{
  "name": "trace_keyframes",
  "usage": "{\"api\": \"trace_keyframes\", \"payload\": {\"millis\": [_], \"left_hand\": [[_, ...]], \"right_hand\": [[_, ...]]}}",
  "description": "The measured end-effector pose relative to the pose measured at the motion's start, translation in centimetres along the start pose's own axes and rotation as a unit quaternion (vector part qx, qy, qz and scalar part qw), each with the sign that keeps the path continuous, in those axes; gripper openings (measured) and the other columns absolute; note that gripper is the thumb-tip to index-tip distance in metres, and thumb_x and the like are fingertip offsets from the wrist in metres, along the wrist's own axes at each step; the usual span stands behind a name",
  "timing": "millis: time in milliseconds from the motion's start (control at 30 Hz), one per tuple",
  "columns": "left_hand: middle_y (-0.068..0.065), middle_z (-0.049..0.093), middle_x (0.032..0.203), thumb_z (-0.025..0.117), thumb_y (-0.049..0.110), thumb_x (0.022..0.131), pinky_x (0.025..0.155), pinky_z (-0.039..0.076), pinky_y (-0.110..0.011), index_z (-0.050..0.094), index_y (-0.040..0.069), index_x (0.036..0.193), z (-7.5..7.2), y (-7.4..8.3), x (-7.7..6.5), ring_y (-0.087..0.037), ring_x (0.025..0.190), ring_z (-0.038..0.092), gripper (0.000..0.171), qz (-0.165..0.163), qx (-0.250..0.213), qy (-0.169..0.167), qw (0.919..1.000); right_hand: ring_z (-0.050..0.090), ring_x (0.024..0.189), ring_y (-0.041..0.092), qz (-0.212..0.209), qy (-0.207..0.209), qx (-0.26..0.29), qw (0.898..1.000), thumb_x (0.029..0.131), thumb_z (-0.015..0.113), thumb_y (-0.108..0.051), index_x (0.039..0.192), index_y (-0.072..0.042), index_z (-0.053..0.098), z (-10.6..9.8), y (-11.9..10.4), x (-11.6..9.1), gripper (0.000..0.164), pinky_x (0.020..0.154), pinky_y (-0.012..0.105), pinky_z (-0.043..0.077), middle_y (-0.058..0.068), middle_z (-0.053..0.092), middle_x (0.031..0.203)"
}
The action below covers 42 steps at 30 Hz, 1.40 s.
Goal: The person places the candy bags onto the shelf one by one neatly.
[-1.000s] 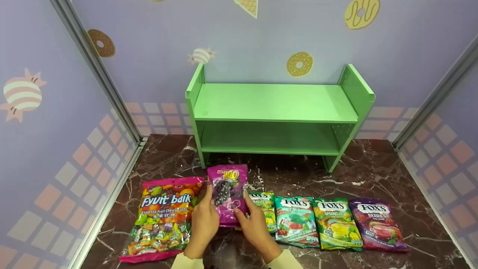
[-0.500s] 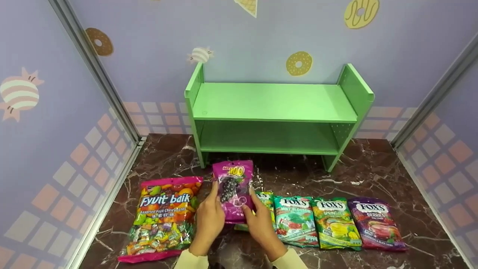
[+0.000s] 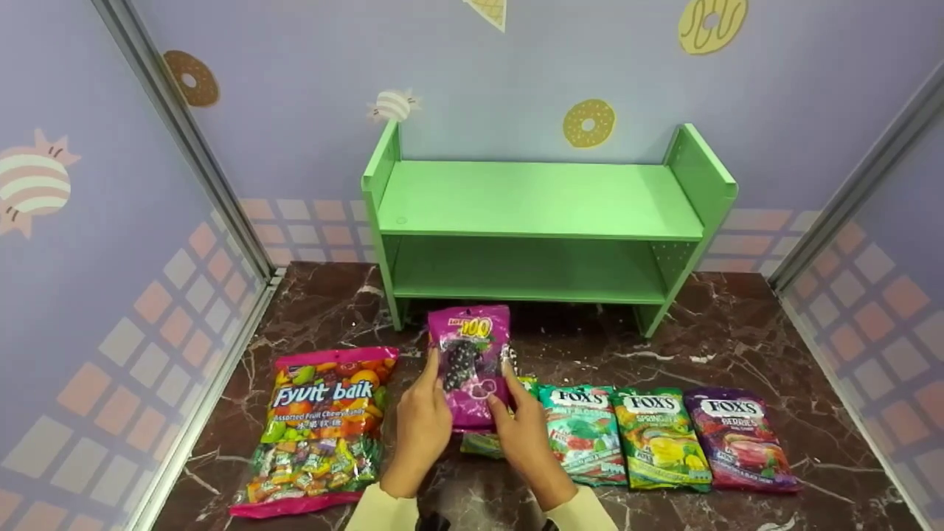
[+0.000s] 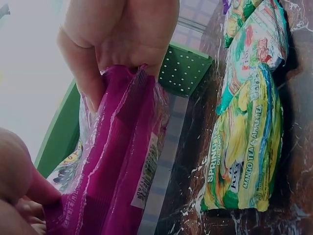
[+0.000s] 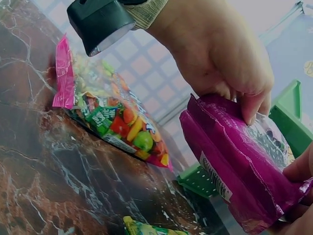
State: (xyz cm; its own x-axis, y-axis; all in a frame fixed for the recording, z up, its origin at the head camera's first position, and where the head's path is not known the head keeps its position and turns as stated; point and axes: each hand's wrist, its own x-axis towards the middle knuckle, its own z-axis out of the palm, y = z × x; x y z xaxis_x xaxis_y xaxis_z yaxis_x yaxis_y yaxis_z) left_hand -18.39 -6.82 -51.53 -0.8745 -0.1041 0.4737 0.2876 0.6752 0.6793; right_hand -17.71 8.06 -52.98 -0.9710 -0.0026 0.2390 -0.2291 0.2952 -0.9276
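Note:
Both hands hold a purple candy bag (image 3: 472, 369) marked 100, its printed front turned up in the head view. My left hand (image 3: 425, 424) grips its left edge, and my right hand (image 3: 525, 435) grips the right edge with the thumb on the front. Seen from the left wrist, the purple back (image 4: 117, 147) has a long seam and is raised off the counter. Beneath it lies a yellow-green Fox's bag (image 4: 244, 147), partly hidden in the head view. The right wrist view shows a barcode (image 5: 215, 178) on the purple bag's back.
A two-tier green shelf (image 3: 538, 199) stands behind the hands against the wall. On the marble counter (image 3: 317, 310), a large Fruit candy bag (image 3: 324, 428) lies left. Teal (image 3: 582, 435), yellow-green (image 3: 664, 442) and purple Fox's bags (image 3: 741, 442) lie right in a row.
Both hands have carried the purple candy bag to the right and slightly away, toward the shelf. It now covers more of the Fox's bag under it. The other bags stay in place.

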Motion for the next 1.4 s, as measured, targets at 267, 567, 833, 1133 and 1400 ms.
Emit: {"api": "trace_keyframes", "payload": {"millis": [267, 567, 833, 1133, 1400], "left_hand": [[-0.025, 0.065, 0.119, 0.053, -0.007, 0.091, 0.062, 0.051, -0.038, 0.049, -0.008, 0.137, 0.3, 0.5, 0.2, -0.019, 0.063, 0.055, 0.046, 0.014, -0.018, 0.018, 0.9996], [-0.018, 0.066, 0.084, 0.051, -0.002, 0.095, 0.061, 0.048, -0.033, 0.047, -0.004, 0.140, 0.1, 0.9, 0.4, -0.012, 0.057, 0.044, 0.045, -0.006, -0.034, 0.013, 0.9993], [-0.007, 0.053, 0.066, 0.051, -0.001, 0.096, 0.056, 0.041, -0.026, 0.047, -0.002, 0.141, 0.0, 1.6, 0.7, -0.007, 0.055, 0.038, 0.045, -0.017, -0.041, 0.009, 0.9990], [-0.005, 0.053, 0.066, 0.049, 0.000, 0.097, 0.058, 0.041, -0.026, 0.046, -0.001, 0.142, -0.2, 2.5, 1.4, -0.007, 0.056, 0.038, 0.045, -0.011, -0.051, 0.007, 0.9986], [-0.014, 0.062, 0.079, 0.049, 0.001, 0.098, 0.058, 0.045, -0.029, 0.045, -0.001, 0.142, -0.3, 3.0, 1.6, -0.008, 0.056, 0.038, 0.045, -0.002, -0.064, 0.007, 0.9979]], "right_hand": [[0.040, 0.137, 0.038, 0.004, -0.008, 0.009, 1.000, 0.098, 0.053, -0.005, 0.147, 0.006, 0.032, -0.6, -0.6, 0.2, 0.055, 0.108, 0.044, 0.038, 0.026, 0.035, 0.150], [0.041, 0.137, 0.036, 0.001, -0.003, 0.007, 1.000, 0.098, 0.053, -0.004, 0.149, 0.000, 0.030, -0.9, -1.2, 0.4, 0.057, 0.106, 0.042, 0.041, 0.023, 0.036, 0.151], [0.041, 0.137, 0.035, -0.005, -0.002, 0.007, 1.000, 0.098, 0.051, -0.004, 0.151, -0.006, 0.029, -1.5, -1.9, 0.5, 0.058, 0.104, 0.039, 0.044, 0.020, 0.035, 0.152], [0.043, 0.136, 0.033, -0.022, 0.018, 0.004, 1.000, 0.098, 0.052, -0.004, 0.150, -0.005, 0.032, -2.0, -2.5, 0.9, 0.056, 0.102, 0.039, 0.047, 0.019, 0.038, 0.151], [0.047, 0.133, 0.033, -0.029, 0.017, 0.015, 0.999, 0.098, 0.051, -0.004, 0.151, -0.006, 0.031, -2.5, -3.0, 1.0, 0.056, 0.095, 0.035, 0.052, 0.019, 0.036, 0.153]]}}
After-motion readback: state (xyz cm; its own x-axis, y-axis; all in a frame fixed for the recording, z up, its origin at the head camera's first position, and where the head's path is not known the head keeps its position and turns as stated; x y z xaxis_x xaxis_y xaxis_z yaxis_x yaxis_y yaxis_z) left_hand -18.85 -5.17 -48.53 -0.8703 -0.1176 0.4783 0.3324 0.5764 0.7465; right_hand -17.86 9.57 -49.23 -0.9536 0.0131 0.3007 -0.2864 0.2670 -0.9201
